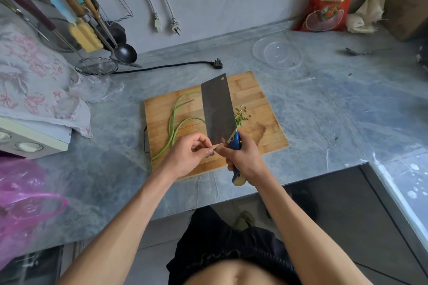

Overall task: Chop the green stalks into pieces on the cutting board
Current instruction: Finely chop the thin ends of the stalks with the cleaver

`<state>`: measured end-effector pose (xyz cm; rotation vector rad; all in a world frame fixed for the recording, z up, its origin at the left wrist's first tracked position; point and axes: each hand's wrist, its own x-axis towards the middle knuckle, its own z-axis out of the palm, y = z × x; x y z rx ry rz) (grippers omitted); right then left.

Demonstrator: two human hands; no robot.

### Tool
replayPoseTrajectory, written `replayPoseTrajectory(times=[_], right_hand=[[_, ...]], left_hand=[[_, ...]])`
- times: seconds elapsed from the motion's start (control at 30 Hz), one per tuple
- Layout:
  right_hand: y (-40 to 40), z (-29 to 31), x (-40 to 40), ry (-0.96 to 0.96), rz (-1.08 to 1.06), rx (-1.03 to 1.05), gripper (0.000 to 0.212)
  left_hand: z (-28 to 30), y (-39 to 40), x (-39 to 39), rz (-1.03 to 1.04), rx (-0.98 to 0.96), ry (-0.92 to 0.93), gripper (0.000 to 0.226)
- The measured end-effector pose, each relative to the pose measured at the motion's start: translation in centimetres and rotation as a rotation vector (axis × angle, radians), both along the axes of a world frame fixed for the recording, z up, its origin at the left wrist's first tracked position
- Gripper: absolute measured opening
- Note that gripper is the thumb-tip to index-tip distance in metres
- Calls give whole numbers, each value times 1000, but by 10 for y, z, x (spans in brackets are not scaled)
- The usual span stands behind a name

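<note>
My right hand grips the big knife flat over the cutting board, hiding part of the green stalks lying left of it, cut bits right of it, while my left hand pinches something too small to tell.

Right hand gripped the blue handle of a cleaver, blade flat-side up and angled away over the board. Left hand, fingers curled, met the right hand's fingertips just beside the blade's heel; whether it pinched anything could not be told. Long stalks lay beyond the left hand. Cut pieces lay beyond the right hand, right of the blade.
</note>
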<state>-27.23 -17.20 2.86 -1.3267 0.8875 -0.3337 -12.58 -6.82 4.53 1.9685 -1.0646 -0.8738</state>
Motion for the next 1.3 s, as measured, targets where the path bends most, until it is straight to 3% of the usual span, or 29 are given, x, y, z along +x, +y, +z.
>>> replayPoseTrajectory(times=[0.33,0.53,0.7,0.9,1.3], right_hand=[[-8,-5,-2,14,-53,-5,23],[-27,-9,4,191,-68,-269,29],[-51,1,23,262,10,-382,16],[-62,2,32,321,61,-388,10],[-59,-8,18,297,23,-352,20]], left_hand=[[-7,-4,-3,32,6,-44,15],[-18,-8,9,191,-11,-156,5],[-20,-31,9,296,-63,-211,2],[-25,-42,11,346,-56,-238,6],[-44,-7,1,437,7,-115,13]])
